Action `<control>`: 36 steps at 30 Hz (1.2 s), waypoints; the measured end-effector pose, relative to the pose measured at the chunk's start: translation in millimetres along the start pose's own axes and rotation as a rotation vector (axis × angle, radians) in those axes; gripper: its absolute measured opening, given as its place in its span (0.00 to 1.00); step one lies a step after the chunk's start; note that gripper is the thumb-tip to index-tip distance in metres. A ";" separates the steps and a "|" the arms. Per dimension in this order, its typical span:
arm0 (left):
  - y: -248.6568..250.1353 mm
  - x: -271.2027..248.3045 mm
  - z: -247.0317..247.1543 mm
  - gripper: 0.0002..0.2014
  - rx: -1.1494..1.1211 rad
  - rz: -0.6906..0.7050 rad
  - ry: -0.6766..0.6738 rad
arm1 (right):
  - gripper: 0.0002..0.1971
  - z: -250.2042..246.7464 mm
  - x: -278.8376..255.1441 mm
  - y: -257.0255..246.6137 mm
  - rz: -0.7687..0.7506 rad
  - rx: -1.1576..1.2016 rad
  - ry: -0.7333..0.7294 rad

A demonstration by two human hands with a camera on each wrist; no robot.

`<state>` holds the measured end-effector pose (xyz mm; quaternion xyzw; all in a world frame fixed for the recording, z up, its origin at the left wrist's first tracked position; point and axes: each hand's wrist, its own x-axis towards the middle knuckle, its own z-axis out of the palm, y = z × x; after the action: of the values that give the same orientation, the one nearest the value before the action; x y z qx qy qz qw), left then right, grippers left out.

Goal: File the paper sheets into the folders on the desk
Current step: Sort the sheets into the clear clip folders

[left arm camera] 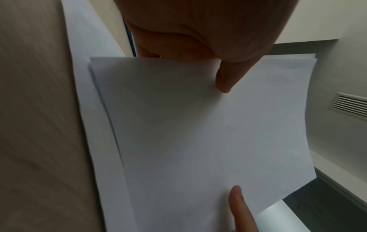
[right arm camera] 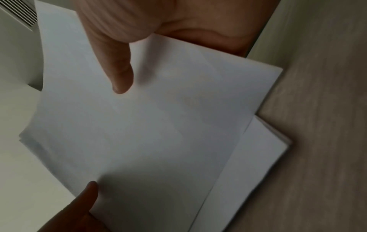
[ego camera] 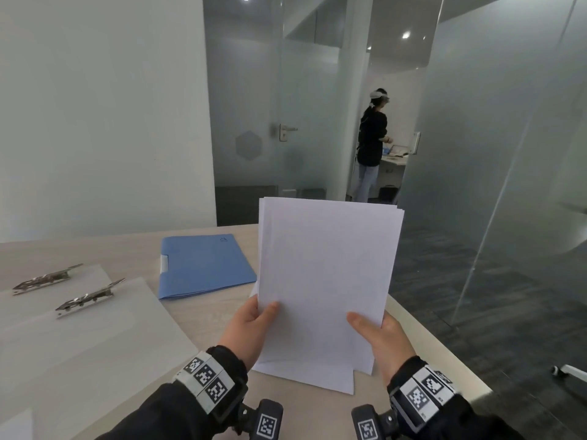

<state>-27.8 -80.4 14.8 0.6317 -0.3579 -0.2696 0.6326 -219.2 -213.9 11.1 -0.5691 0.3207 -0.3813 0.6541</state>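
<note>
Surface [ego camera: 222,315] is light wood-grain, running from near left to a corner at near right. Glass walls [ego camera: 476,122] and a door stand beyond it, with a person [ego camera: 371,144] far off behind the glass.

You hold a stack [ego camera: 324,274] of blank white sheets upright at centre, its top edges fanned a little out of line. Under it, more sheets [ego camera: 336,381] lie flat on the surface, near right. I cannot tell if the stack's lower edge touches those.

Two clear clipboards lie at left, overlapping: near clipboard [ego camera: 95,338] on top, far clipboard [ego camera: 47,300] partly under it. Each has a metal clip at its far end.

Blue folder [ego camera: 203,265] lies closed on the surface, just left of the stack, far from you, with a white tab on its left edge.

Your left hand [ego camera: 246,331] pinches the stack's lower left edge, thumb [left arm camera: 226,78] on the front, fingers behind. Your right hand [ego camera: 386,341] pinches the lower right edge the same way, thumb [right arm camera: 121,78] flat on the front. Both hands are closed on the paper. Each wrist wears a band with black-and-white markers.

Left wrist view: your right thumb shows at the stack's opposite side.
</note>
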 end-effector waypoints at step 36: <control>-15.1 -68.6 -236.7 0.14 -0.047 -0.437 0.554 | 0.12 168.9 -9.4 27.5 0.135 -0.252 -0.409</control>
<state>120.6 116.7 5.0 0.7278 -0.0226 -0.2250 0.6475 -76.1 -119.6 8.5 -0.6887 0.2637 -0.1706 0.6534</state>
